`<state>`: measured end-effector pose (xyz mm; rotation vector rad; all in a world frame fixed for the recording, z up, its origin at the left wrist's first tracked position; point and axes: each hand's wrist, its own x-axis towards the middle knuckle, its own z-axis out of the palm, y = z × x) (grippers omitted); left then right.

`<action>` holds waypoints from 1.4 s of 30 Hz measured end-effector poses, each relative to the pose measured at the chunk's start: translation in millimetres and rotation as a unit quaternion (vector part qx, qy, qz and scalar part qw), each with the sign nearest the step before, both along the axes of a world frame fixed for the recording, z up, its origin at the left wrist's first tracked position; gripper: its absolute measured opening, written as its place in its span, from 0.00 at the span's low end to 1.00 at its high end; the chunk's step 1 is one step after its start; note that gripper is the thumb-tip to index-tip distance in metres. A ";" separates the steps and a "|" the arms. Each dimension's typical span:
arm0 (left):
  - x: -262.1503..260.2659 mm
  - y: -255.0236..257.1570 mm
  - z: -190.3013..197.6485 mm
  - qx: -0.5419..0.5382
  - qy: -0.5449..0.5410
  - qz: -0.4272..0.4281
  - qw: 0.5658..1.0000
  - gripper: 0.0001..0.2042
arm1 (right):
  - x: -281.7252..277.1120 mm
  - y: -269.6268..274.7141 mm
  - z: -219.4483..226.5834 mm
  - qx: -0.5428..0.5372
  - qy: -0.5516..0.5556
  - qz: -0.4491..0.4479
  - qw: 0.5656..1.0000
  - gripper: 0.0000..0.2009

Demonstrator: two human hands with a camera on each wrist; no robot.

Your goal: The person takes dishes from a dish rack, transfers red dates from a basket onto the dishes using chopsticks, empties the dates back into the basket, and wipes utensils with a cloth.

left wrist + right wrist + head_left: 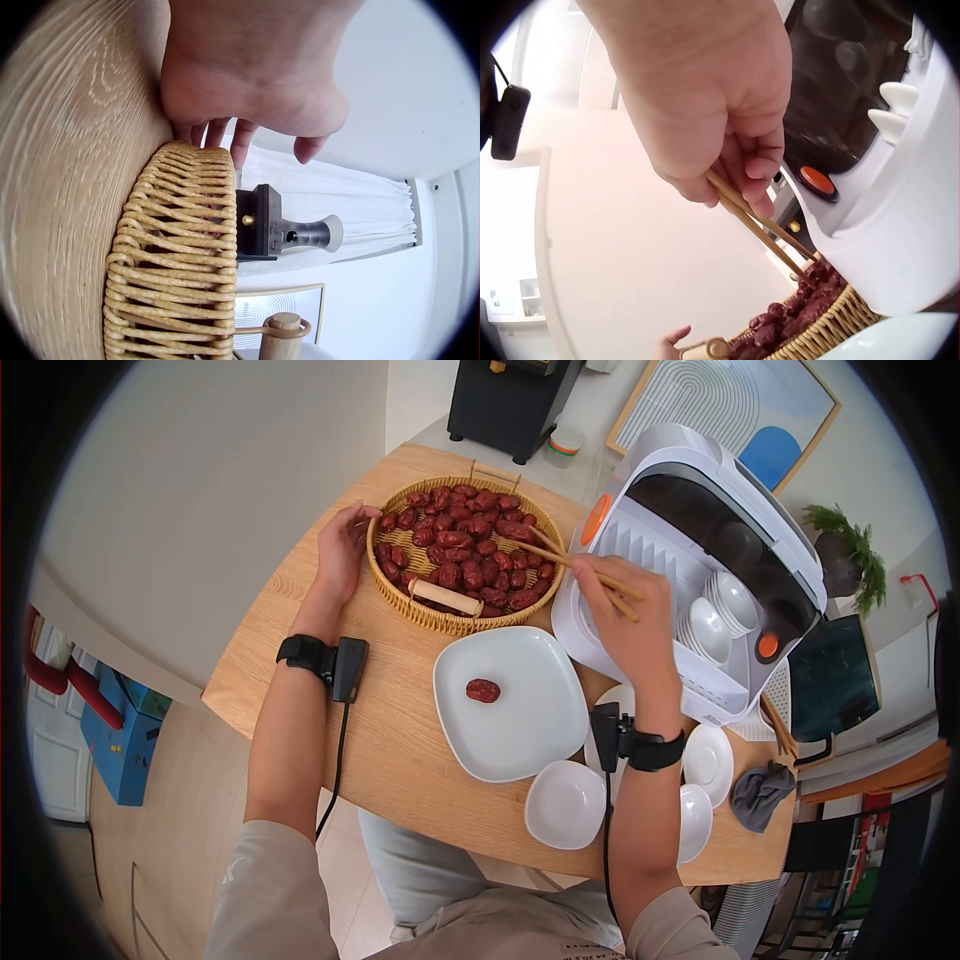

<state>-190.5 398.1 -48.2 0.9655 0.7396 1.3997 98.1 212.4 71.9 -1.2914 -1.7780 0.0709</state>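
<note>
In the head view, a round wicker basket [455, 622] with wooden handles holds many dried red dates [455, 540]. My left hand [345, 545] rests against the basket's left side, fingers at the rim; in the left wrist view the thumb [309, 148] stands apart from the wicker wall [176, 247]. My right hand [632, 610] grips a pair of wooden chopsticks [570, 560], whose tips reach in among the dates at the basket's right side. The right wrist view shows the chopsticks [761, 231] slanting down to the dates [799, 311]. One date [483, 690] lies on a white square plate [515, 750] in front of the basket.
A white dish cabinet [720, 700] with its dark lid raised stands to the right, small white bowls [710, 630] inside. Beside the plate sit a smaller white dish [566, 805] and white saucers [708, 763]. A grey cloth [763, 797] lies near the table's right edge.
</note>
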 end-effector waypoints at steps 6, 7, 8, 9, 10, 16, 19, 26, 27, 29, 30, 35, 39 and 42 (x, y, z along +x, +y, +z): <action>-0.8 2.5 -3.2 -0.001 0.003 -0.001 1.000 0.17 | 4.0 -42.1 53.1 -0.080 0.109 0.002 0.991 0.07; -0.9 3.4 -4.0 -0.002 0.002 0.000 1.000 0.17 | 4.7 -48.7 59.5 -0.098 0.136 0.009 0.986 0.08; -0.9 4.3 -4.5 -0.004 -0.001 -0.001 1.000 0.17 | 7.8 -53.4 64.0 -0.100 0.133 0.033 0.986 0.08; -1.0 4.3 -3.8 -0.006 -0.004 -0.002 1.000 0.17 | 8.2 -60.3 70.2 -0.100 0.132 0.034 0.986 0.08; -0.6 4.1 -3.2 -0.005 -0.004 -0.001 1.000 0.17 | 7.5 -67.9 77.1 -0.133 0.122 0.049 0.982 0.08; -0.8 3.7 -3.4 -0.009 -0.015 -0.005 1.000 0.16 | 15.3 -74.3 73.0 -0.169 0.021 0.142 0.975 0.06; -0.9 3.4 -2.3 -0.014 -0.006 -0.002 1.000 0.16 | 8.0 -70.6 76.7 -0.270 0.048 0.107 0.956 0.05; -0.2 1.9 -2.0 -0.017 -0.001 0.003 1.000 0.17 | 12.4 -61.5 67.5 -0.292 0.040 0.101 0.950 0.08; -0.5 2.6 -2.6 -0.017 0.000 -0.001 1.000 0.17 | 13.0 -60.7 66.3 -0.298 0.026 0.098 0.949 0.09; -1.1 4.0 -3.7 -0.016 -0.002 -0.003 1.000 0.17 | 12.9 -60.2 63.8 -0.297 0.032 0.096 0.949 0.09; -1.0 3.9 -3.2 -0.016 -0.004 -0.004 1.000 0.17 | 12.7 -59.9 62.8 -0.296 0.038 0.095 0.950 0.09; -0.5 3.9 -4.2 -0.011 -0.003 0.001 1.000 0.16 | 14.2 -59.1 58.7 -0.291 0.038 0.103 0.950 0.10; -0.3 4.2 -4.7 -0.008 -0.005 0.002 1.000 0.16 | 14.0 -56.5 56.2 -0.293 0.023 0.110 0.950 0.09; -0.6 4.6 -5.3 -0.007 -0.005 -0.001 1.000 0.17 | 15.1 -57.6 64.1 -0.323 -0.005 0.111 0.940 0.09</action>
